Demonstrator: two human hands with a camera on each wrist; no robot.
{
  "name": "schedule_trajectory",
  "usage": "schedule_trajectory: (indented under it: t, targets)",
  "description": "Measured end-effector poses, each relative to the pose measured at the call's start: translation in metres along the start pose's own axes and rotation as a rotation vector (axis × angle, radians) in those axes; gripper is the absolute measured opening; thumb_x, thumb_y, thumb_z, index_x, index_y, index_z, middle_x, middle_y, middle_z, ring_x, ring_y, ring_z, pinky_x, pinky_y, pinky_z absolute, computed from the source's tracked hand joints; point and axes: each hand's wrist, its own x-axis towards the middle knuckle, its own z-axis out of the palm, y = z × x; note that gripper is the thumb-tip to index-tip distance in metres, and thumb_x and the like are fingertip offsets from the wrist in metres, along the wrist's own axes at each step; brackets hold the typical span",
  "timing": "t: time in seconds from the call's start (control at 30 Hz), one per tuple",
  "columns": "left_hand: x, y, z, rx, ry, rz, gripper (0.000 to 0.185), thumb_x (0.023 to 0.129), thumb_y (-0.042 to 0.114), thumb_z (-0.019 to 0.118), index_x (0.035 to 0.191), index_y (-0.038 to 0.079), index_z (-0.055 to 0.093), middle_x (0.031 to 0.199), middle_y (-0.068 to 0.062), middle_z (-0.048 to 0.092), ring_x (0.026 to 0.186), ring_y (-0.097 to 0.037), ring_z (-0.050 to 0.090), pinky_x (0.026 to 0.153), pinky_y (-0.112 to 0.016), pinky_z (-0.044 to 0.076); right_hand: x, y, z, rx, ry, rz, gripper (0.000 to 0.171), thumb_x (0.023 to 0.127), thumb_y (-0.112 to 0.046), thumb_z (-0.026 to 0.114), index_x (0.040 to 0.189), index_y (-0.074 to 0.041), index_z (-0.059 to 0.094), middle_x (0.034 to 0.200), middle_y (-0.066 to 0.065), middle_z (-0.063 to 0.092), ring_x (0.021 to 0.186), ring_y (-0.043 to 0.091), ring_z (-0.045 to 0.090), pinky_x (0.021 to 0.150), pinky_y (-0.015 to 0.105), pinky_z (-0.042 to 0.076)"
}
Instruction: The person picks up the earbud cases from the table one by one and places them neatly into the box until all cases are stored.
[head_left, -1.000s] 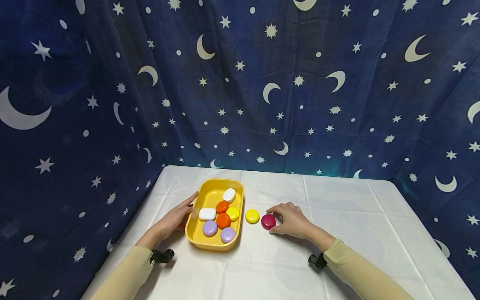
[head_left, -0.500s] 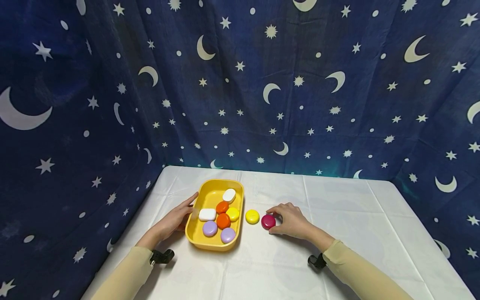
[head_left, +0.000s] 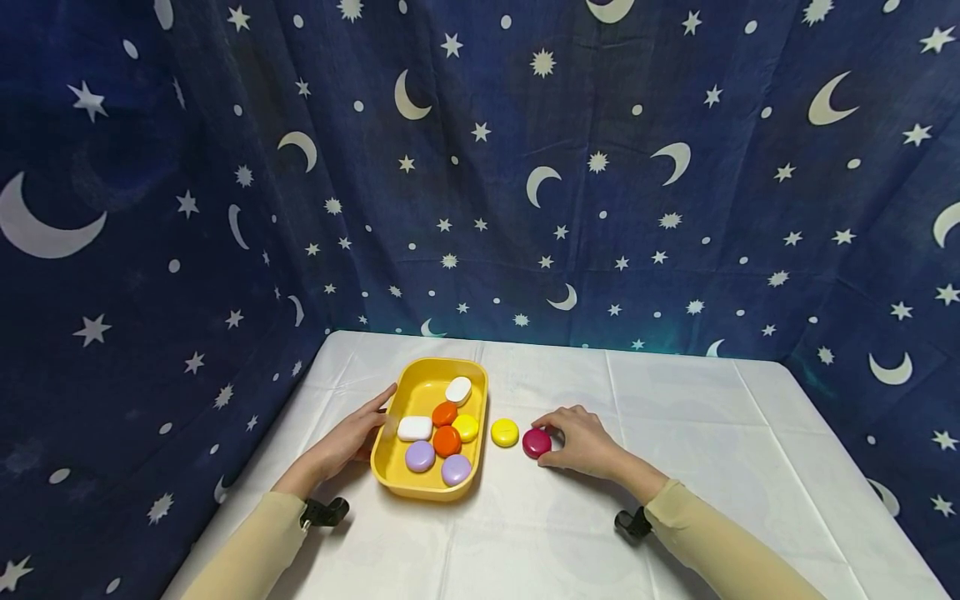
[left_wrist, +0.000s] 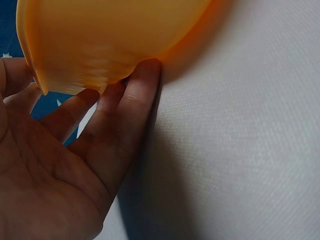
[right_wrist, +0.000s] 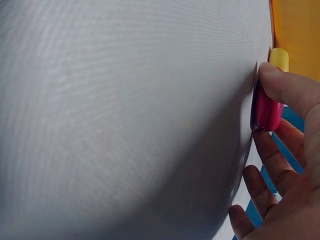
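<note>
Here the right hand (head_left: 588, 442) pinches the round magenta plastic disc (head_left: 536, 442) on the white tablecloth (head_left: 675, 500), just right of a round yellow disc (head_left: 505, 432). The left hand (head_left: 352, 437) rests flat-fingered against the yellow plastic tray (head_left: 423, 379); its fingertips are partly hidden.

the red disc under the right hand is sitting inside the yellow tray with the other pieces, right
Not quite. The red disc lies on the white tablecloth, outside the yellow tray, with a yellow disc between them. The right hand does pinch it, as the head and right wrist views show.
</note>
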Motion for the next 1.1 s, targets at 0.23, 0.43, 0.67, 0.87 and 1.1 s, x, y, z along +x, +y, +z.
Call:
schedule_trajectory:
  t: [0.23, 0.43, 0.67, 0.87, 1.1]
  targets:
    - [-0.001, 0.001, 0.000, 0.009, 0.001, 0.001, 0.065, 0.105, 0.032, 0.048, 0.164, 0.037, 0.021, 0.153, -0.027, 0.043, 0.106, -0.030, 0.068, 0.082, -0.044, 0.059, 0.001, 0.001, 0.002, -0.003, 0.004, 0.006, 0.055, 0.070, -0.038, 0.093, 0.119, -0.026, 0.073, 0.107, -0.013, 0.065, 0.107, 0.016, 0.050, 0.093, 0.046, 0.040]
    - [-0.001, 0.002, -0.001, 0.021, 0.004, 0.001, 0.064, 0.105, 0.033, 0.047, 0.164, 0.037, 0.021, 0.152, -0.027, 0.045, 0.104, -0.030, 0.068, 0.081, -0.043, 0.059, 0.001, 0.000, 0.001, 0.000, 0.009, -0.009, 0.053, 0.071, -0.037, 0.093, 0.118, -0.024, 0.074, 0.108, -0.010, 0.066, 0.106, 0.018, 0.050, 0.092, 0.046, 0.041]
    - [-0.001, 0.001, 0.000, 0.013, -0.001, 0.007, 0.064, 0.106, 0.032, 0.047, 0.164, 0.037, 0.021, 0.155, -0.027, 0.040, 0.106, -0.030, 0.067, 0.082, -0.043, 0.059, 0.000, 0.000, 0.001, -0.003, 0.003, -0.016, 0.052, 0.072, -0.037, 0.093, 0.119, -0.024, 0.074, 0.105, -0.011, 0.065, 0.104, 0.017, 0.050, 0.091, 0.046, 0.040]
    - [-0.001, 0.000, -0.001, 0.008, 0.003, 0.004, 0.064, 0.106, 0.031, 0.047, 0.164, 0.037, 0.022, 0.157, -0.027, 0.037, 0.107, -0.030, 0.067, 0.083, -0.044, 0.059, 0.002, -0.001, 0.001, 0.002, -0.004, -0.007, 0.053, 0.071, -0.036, 0.093, 0.119, -0.024, 0.075, 0.104, -0.012, 0.065, 0.103, 0.016, 0.049, 0.089, 0.043, 0.040]
    - [0.000, -0.002, 0.000, 0.007, 0.000, 0.001, 0.063, 0.105, 0.032, 0.047, 0.164, 0.038, 0.023, 0.157, -0.026, 0.039, 0.110, -0.030, 0.066, 0.085, -0.045, 0.059, 0.008, -0.005, -0.011, 0.024, 0.040, -0.043, 0.053, 0.073, -0.033, 0.092, 0.122, -0.022, 0.074, 0.103, -0.010, 0.064, 0.105, 0.019, 0.049, 0.088, 0.044, 0.039]
